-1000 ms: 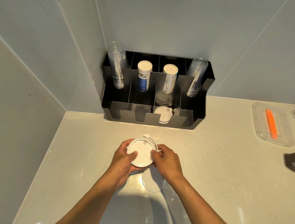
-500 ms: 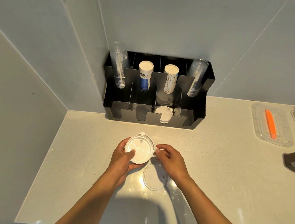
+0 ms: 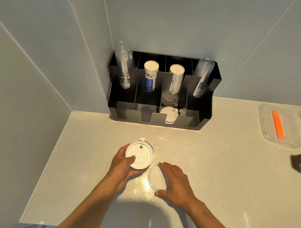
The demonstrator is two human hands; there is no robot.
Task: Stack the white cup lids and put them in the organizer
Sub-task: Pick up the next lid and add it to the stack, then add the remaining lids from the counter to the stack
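Note:
My left hand (image 3: 121, 166) holds a stack of white cup lids (image 3: 142, 155) just above the counter, thumb on top. Another lid (image 3: 156, 178) lies flat on the counter to the right of that stack. My right hand (image 3: 175, 182) hovers over its right side with fingers spread, thumb and fingertips near its rim; I cannot tell whether it touches. The black organizer (image 3: 200, 116) stands against the back wall. A white lid (image 3: 168, 114) leans in its third front compartment.
The organizer's back slots hold clear cup stacks (image 3: 124, 66) at both ends and two paper cup stacks (image 3: 150, 76) between them. A clear tray (image 3: 280, 126) with an orange stick sits at the right. A dark object (image 3: 300, 163) lies by the right edge.
My right hand has left the stack and moved down and right onto the flat lid. My left hand keeps the stack, shifted slightly left.

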